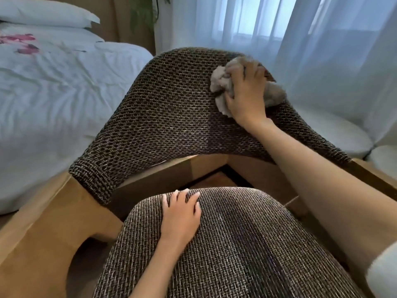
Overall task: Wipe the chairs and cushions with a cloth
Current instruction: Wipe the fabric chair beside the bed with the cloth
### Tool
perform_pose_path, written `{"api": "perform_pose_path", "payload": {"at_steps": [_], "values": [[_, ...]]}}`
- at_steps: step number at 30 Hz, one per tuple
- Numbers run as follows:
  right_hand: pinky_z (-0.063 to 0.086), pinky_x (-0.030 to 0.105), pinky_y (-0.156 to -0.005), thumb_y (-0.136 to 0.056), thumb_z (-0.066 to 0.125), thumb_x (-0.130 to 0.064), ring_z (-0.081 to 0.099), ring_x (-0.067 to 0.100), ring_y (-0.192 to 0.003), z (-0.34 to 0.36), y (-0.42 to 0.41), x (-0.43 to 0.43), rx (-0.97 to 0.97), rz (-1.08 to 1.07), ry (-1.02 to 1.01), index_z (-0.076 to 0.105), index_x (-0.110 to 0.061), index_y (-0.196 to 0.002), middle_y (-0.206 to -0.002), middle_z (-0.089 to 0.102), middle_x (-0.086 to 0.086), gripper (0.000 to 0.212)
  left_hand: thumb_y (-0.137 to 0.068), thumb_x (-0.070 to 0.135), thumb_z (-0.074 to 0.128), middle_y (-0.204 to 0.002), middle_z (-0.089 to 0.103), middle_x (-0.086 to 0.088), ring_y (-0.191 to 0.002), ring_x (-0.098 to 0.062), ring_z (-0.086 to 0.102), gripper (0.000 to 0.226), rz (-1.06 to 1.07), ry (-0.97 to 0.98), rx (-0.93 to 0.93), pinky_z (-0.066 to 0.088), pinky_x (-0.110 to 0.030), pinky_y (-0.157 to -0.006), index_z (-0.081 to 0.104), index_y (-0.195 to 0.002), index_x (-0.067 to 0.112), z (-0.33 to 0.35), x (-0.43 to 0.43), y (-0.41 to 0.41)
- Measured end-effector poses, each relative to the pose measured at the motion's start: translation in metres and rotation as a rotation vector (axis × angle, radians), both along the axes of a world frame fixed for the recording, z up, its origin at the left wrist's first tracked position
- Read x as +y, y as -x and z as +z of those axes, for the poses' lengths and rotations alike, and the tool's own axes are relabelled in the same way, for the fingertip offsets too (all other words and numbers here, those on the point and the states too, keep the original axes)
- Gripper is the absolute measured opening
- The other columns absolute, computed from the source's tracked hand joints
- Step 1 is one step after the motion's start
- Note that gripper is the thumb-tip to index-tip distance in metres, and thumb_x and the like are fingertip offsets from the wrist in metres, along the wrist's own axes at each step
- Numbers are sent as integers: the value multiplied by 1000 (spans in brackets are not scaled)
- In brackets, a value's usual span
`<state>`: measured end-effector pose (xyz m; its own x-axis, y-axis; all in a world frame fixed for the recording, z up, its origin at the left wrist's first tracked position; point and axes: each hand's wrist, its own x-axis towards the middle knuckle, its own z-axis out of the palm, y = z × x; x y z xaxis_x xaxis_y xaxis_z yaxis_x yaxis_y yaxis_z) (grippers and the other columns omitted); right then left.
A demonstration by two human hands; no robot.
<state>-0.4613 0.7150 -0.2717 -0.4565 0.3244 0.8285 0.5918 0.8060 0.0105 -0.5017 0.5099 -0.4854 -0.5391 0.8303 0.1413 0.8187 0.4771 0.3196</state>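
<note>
A wooden armchair [43, 222] with brown woven upholstery fills the view. Its curved back cushion [167, 108] stands ahead and its seat cushion [236, 244] lies below. My right hand [247, 93] grips a bunched beige cloth [221, 82] and presses it against the upper right of the back cushion. Flat on the seat cushion's rear left part lies my left hand [180, 216], fingers spread and holding nothing.
A bed with a white duvet [53, 87] and a pillow [43, 16] stands close on the left. Sheer white curtains [311, 39] hang behind the chair. A white rounded seat [335, 130] sits at the right, beyond the chair's armrest.
</note>
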Motion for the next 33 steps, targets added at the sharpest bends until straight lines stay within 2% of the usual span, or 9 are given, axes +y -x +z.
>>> {"api": "perform_pose_path", "payload": {"at_steps": [3, 8, 10, 12, 15, 18, 25, 30, 33], "values": [[40, 46, -79, -80, 53, -16, 46, 38, -99, -52, -13, -6, -94, 121, -12, 56, -3, -114, -124, 48, 22, 36, -100, 41, 27, -150, 33, 7, -142, -16, 22, 43, 2, -3, -11, 7, -47, -118, 34, -142, 39, -1, 0, 1], [48, 56, -75, -75, 69, -3, 53, 45, -95, -126, -57, -24, -458, 207, 71, 59, 5, -113, -120, 53, 28, 40, -100, 41, 26, -151, 32, 6, -143, -17, 21, 43, -11, -8, -24, 8, -48, -118, 33, -143, 39, 1, -1, 1], [47, 54, -81, -79, 67, -5, 50, 40, -100, -110, -63, -27, -381, 228, 67, 60, 1, -112, -120, 52, 24, 34, -100, 41, 26, -152, 32, 6, -143, -17, 22, 43, -12, -8, -22, 7, -47, -118, 33, -143, 39, 1, -3, 0], [40, 43, -86, -83, 62, -12, 43, 32, -103, -71, -61, -21, -176, 201, -39, 59, -7, -111, -121, 46, 16, 29, -100, 41, 26, -151, 33, 7, -142, -17, 23, 43, -10, -20, -17, 8, -47, -118, 35, -142, 39, 1, -3, 0], [34, 38, -83, -82, 52, -19, 40, 32, -105, -13, -57, 0, -17, 23, -60, 55, -14, -114, -126, 45, 14, 32, -100, 40, 28, -150, 35, 6, -141, -17, 24, 43, -17, -21, -8, 9, -46, -118, 37, -142, 37, 1, -1, 0], [35, 42, -82, -82, 53, -18, 41, 35, -107, -19, -55, 8, -80, -83, -19, 51, -13, -120, -131, 43, 18, 39, -100, 40, 26, -150, 34, 7, -141, -16, 24, 43, -18, -9, 8, 11, -45, -119, 35, -143, 38, 0, -2, 1], [47, 51, -78, -79, 64, -3, 51, 36, -98, -126, -100, -26, -564, 82, 81, 61, 0, -113, -122, 53, 20, 35, -100, 41, 26, -150, 34, 7, -141, -16, 24, 44, -28, -1, 12, 10, -44, -119, 35, -143, 38, 2, -3, 2], [43, 43, -77, -83, 59, -17, 48, 32, -96, -60, -103, -15, -295, -8, -142, 59, -7, -107, -120, 50, 17, 26, -100, 40, 27, -151, 35, 5, -142, -18, 24, 44, -30, -5, -3, 10, -45, -119, 36, -143, 37, 3, -3, 1], [40, 45, -82, -82, 60, -21, 47, 36, -103, -43, -119, -8, -258, -121, -56, 58, -11, -109, -124, 49, 17, 30, -100, 40, 27, -150, 35, 5, -141, -18, 24, 44, -29, 6, 11, 12, -45, -119, 36, -143, 36, 2, -4, 1]]}}
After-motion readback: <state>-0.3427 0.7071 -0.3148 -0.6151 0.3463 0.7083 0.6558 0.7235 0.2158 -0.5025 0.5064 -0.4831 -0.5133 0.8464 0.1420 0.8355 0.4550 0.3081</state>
